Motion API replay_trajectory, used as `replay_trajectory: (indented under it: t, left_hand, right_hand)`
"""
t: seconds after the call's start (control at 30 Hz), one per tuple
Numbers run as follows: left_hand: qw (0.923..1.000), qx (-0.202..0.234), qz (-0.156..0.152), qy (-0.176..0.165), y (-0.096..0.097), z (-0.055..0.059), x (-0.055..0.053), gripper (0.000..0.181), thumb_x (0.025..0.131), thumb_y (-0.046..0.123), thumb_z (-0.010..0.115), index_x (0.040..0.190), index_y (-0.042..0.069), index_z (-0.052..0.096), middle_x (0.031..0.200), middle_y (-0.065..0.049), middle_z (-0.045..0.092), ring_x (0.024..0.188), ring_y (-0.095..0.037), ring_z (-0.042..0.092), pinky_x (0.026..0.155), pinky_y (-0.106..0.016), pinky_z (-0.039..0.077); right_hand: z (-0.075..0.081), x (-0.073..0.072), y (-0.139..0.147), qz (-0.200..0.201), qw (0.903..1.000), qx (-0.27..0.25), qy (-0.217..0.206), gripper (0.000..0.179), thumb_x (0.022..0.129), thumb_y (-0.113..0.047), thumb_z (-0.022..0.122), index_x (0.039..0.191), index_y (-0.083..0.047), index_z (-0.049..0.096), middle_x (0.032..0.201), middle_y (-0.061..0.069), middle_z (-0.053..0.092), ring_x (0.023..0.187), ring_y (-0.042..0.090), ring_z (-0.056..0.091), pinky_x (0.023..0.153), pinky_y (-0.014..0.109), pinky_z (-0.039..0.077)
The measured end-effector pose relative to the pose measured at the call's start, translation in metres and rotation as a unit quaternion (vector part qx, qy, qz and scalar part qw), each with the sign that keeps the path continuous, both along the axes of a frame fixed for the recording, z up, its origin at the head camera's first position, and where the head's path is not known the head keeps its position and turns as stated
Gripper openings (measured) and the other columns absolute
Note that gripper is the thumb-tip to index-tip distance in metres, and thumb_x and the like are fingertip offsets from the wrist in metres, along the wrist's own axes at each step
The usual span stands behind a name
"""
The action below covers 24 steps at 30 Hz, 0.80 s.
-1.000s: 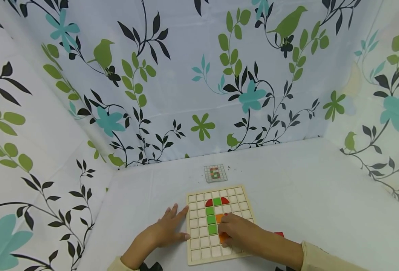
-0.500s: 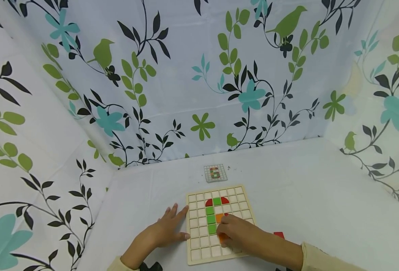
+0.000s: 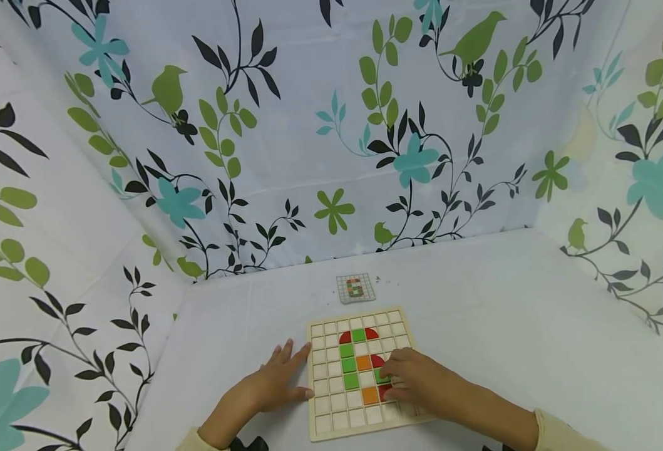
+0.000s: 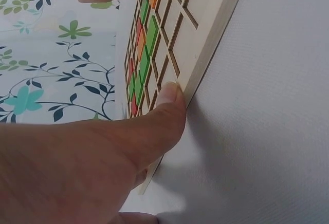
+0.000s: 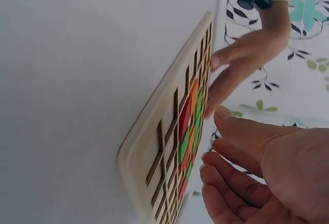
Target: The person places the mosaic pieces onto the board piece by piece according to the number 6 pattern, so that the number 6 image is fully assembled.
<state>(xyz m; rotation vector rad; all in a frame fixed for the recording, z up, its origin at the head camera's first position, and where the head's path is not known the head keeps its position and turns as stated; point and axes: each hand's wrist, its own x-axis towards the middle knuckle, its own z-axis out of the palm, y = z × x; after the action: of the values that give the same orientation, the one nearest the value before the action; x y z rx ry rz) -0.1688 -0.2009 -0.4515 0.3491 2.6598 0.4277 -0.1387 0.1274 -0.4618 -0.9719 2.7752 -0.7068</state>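
Note:
A wooden grid board [image 3: 322, 426] lies on the white table, with red, green and orange tiles set in some of its squares. My left hand [image 3: 275, 382] rests at the board's left edge with fingers spread; its thumb [image 4: 168, 96] touches the rim in the left wrist view. Over the board's right half is my right hand [image 3: 421, 382], fingers loosely bent and holding nothing. Near its fingertips are a green tile [image 3: 382, 376], a red rounded tile [image 3: 377, 361] and another red tile [image 3: 384, 392], partly hidden. An orange tile [image 3: 370, 395] sits beside that last one.
Behind the board lies a small card [image 3: 356, 289] printed with a coloured grid pattern. A white cloth with leaves and birds [image 3: 308, 156] hangs at the back and both sides of the table [image 3: 494, 313].
My right hand has drawn back to the right, uncovering the orange, green and red tiles beneath it. The red piece right of the board is now out of sight. My left hand stays put.

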Motion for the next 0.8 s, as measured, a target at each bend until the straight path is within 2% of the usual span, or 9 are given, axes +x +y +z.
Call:
replay_trajectory:
  t: [0.1, 0.17, 0.33, 0.47, 0.7, 0.8]
  left_hand:
    - [1.0000, 0.006, -0.002, -0.003, 0.000, 0.001, 0.001, 0.094, 0.092, 0.050, 0.079, 0.167, 0.019, 0.033, 0.172, -0.028, 0.019, 0.158, -0.054, 0.017, 0.116, -0.078, 0.027]
    - [1.0000, 0.008, -0.005, -0.002, 0.000, 0.002, 0.001, 0.093, 0.092, 0.050, 0.078, 0.167, 0.018, 0.032, 0.172, -0.029, 0.019, 0.158, -0.055, 0.017, 0.116, -0.078, 0.027]
    - [1.0000, 0.005, -0.007, 0.004, 0.002, 0.005, 0.001, 0.093, 0.093, 0.051, 0.078, 0.167, 0.018, 0.033, 0.172, -0.029, 0.019, 0.158, -0.054, 0.017, 0.115, -0.078, 0.028]
    - [1.0000, 0.002, -0.003, 0.000, 0.002, 0.005, -0.001, 0.093, 0.092, 0.051, 0.078, 0.167, 0.018, 0.033, 0.172, -0.028, 0.019, 0.158, -0.054, 0.017, 0.116, -0.078, 0.027]
    - [1.0000, -0.001, -0.002, -0.004, 0.001, 0.002, -0.002, 0.094, 0.092, 0.052, 0.078, 0.167, 0.019, 0.033, 0.172, -0.028, 0.019, 0.158, -0.054, 0.016, 0.116, -0.078, 0.027]
    - [1.0000, 0.001, -0.001, -0.005, 0.001, 0.001, -0.002, 0.094, 0.091, 0.052, 0.078, 0.167, 0.019, 0.033, 0.172, -0.029, 0.019, 0.158, -0.054, 0.017, 0.116, -0.078, 0.027]
  right_hand:
    - [0.002, 0.001, 0.019, -0.029, 0.9988, -0.018, -0.035, 0.030, 0.096, -0.035, 0.079, 0.120, -0.018, 0.076, 0.113, -0.014, 0.065, 0.110, 0.007, 0.061, 0.098, 0.034, 0.058]
    - [0.003, 0.002, 0.032, -0.045, 0.9976, -0.032, -0.043, 0.029, 0.096, -0.034, 0.079, 0.120, -0.018, 0.074, 0.111, -0.014, 0.065, 0.107, 0.007, 0.061, 0.096, 0.034, 0.058]
    - [0.005, 0.005, 0.068, -0.060, 0.9960, -0.063, -0.018, 0.029, 0.094, -0.030, 0.082, 0.119, -0.017, 0.073, 0.107, -0.013, 0.065, 0.099, 0.009, 0.063, 0.088, 0.034, 0.059]
    - [0.004, 0.010, 0.092, -0.076, 0.9942, -0.075, -0.018, 0.031, 0.093, -0.031, 0.082, 0.119, -0.018, 0.072, 0.108, -0.013, 0.066, 0.099, 0.011, 0.064, 0.088, 0.034, 0.059]
    - [-0.018, 0.027, 0.117, -0.094, 0.9922, -0.077, -0.024, 0.042, 0.087, -0.037, 0.087, 0.120, -0.018, 0.070, 0.107, -0.017, 0.063, 0.098, 0.004, 0.061, 0.088, 0.028, 0.057]
    - [-0.028, 0.031, 0.119, -0.098, 0.9929, -0.067, -0.002, 0.039, 0.086, -0.035, 0.089, 0.116, -0.019, 0.071, 0.106, -0.018, 0.060, 0.096, 0.002, 0.058, 0.089, 0.027, 0.057]
